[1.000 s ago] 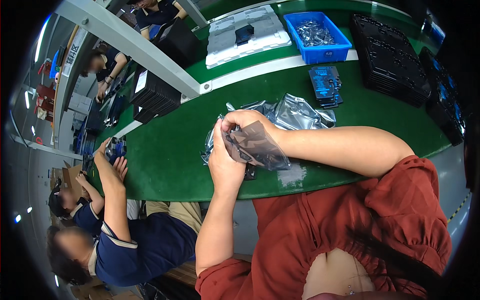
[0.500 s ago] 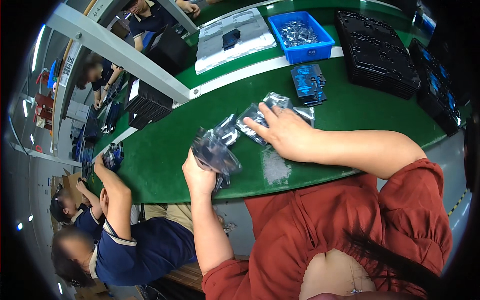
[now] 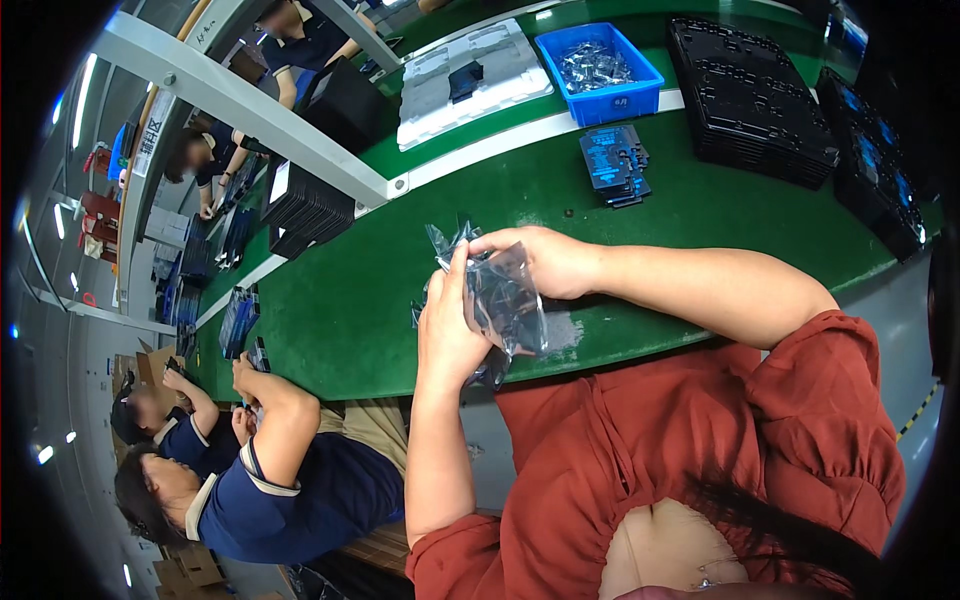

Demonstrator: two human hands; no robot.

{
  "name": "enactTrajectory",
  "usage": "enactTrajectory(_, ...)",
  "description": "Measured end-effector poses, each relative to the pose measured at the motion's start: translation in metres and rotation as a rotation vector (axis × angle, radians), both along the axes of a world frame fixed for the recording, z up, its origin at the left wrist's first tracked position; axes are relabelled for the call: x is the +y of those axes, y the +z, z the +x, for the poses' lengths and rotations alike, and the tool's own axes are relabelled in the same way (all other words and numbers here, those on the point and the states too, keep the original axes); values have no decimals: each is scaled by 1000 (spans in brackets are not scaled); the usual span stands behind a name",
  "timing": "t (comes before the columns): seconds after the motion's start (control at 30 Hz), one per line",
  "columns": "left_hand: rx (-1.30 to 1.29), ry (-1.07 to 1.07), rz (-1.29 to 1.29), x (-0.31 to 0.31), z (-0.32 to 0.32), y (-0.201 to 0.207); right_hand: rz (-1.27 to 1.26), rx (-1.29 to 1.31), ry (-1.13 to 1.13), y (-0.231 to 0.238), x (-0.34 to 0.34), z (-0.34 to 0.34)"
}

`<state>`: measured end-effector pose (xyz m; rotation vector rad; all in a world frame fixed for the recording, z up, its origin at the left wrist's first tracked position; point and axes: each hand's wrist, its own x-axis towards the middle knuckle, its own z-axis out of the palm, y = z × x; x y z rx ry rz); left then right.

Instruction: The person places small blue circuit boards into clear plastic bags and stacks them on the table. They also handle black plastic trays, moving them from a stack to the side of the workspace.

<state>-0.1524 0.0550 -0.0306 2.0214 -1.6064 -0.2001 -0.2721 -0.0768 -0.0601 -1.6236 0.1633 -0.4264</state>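
Shiny, semi-transparent plastic bags [image 3: 507, 305] are bunched between my two hands, close above the green table's front edge. My left hand [image 3: 450, 325] is closed around the bunch from the left, with crumpled bag ends sticking out above and below it. From the right, my right hand [image 3: 555, 262] grips the upper part of the same bunch, and its fingertips are partly hidden behind the film. What the bags contain, if anything, I cannot make out. Beyond my right hand lies a small stack of flat black pieces with blue markings [image 3: 613, 165].
A blue bin [image 3: 607, 110] of small silvery packets stands at the back, beside a white foam tray [image 3: 425, 115]. Black trays [image 3: 750, 100] are piled on the right. A white frame post [image 3: 270, 110] crosses the left, and a co-worker [image 3: 290, 490] sits close on my left.
Both hands have come together. My right hand has moved left from the bags spread on the table, which are now gathered with those in my left hand.
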Motion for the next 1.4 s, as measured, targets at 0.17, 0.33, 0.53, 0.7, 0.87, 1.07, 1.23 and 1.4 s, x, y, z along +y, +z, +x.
enactTrajectory(0.17,129,38,-212,3,0,-15,335,-187,109,-16,9,10)
enactTrajectory(0.33,188,100,-310,8,-8,2,150,-203,-123,2,29,6)
enactTrajectory(0.53,578,167,-372,24,-3,-5,-443,-300,-324,32,38,4)
enactTrajectory(0.7,904,245,-534,38,-17,11,-553,-287,-273,52,54,13)
enactTrajectory(0.87,995,364,-663,86,-19,35,-600,-402,-207,74,58,23)
enactTrajectory(1.07,632,810,-899,244,-4,65,-362,-296,76,66,64,10)
enactTrajectory(1.23,379,1236,-1246,423,13,103,-352,-62,231,51,65,5)
enactTrajectory(1.4,-161,1972,-885,647,19,78,-457,-11,268,50,78,7)
